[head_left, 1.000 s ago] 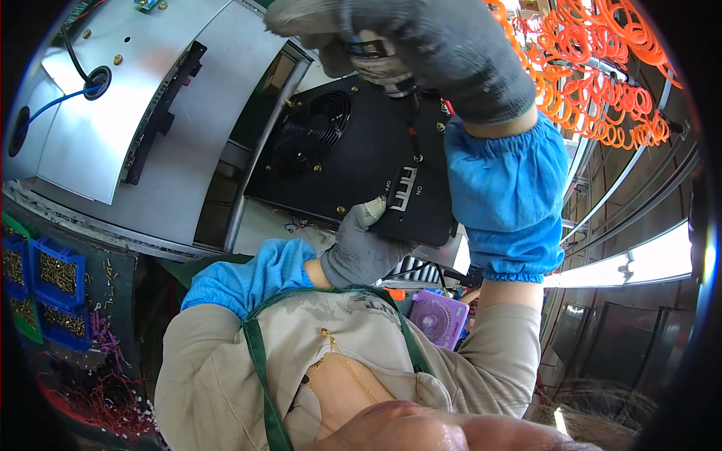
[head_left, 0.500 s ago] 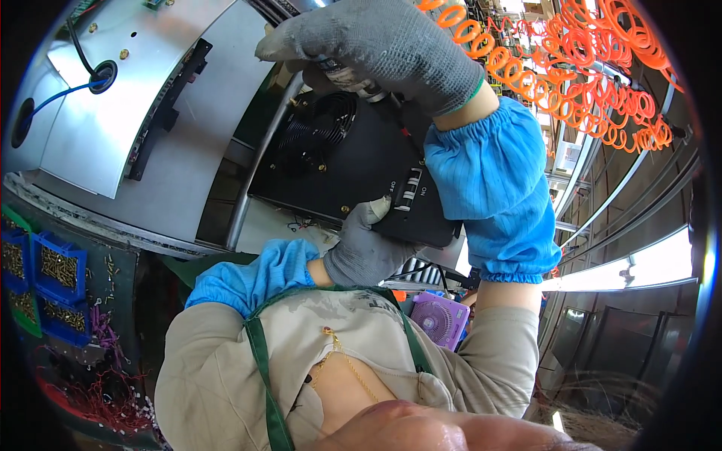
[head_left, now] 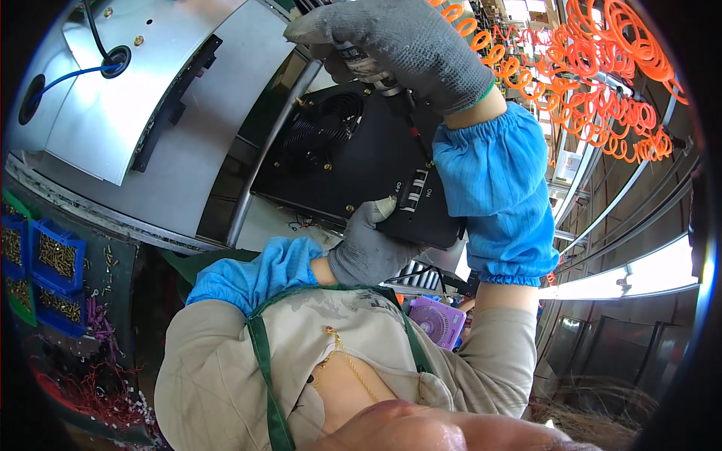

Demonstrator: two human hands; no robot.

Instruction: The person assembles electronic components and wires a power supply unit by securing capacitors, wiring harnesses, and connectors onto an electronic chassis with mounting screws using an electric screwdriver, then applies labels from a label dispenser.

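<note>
In a grey glove, my right hand (head_left: 410, 56) is closed around a power screwdriver (head_left: 361, 66). The bit of that screwdriver slants down to the edge of a black metal box (head_left: 368, 169), at a spot near my blue sleeve. A round fan grille (head_left: 331, 120), several brass-coloured screws and a rocker switch (head_left: 414, 190) are on the box's face. My left hand (head_left: 372, 237), gloved in grey, grips the near edge of the box, its thumb on the face beside the switch. Its other fingers are partly hidden behind the edge.
At left stands a shiny metal panel (head_left: 113, 98) with a blue and a black cable. Blue bins (head_left: 56, 259) of screws are below it, near red wires (head_left: 98, 398). A metal rail (head_left: 271, 158) runs beside the box. Orange coiled hoses (head_left: 602, 83) hang at right; a purple fan (head_left: 438, 323) stands behind.
The view has shifted slightly, so the box and panel sit a little farther right. Both hands keep their grips, and the screwdriver stays at the box's edge.
</note>
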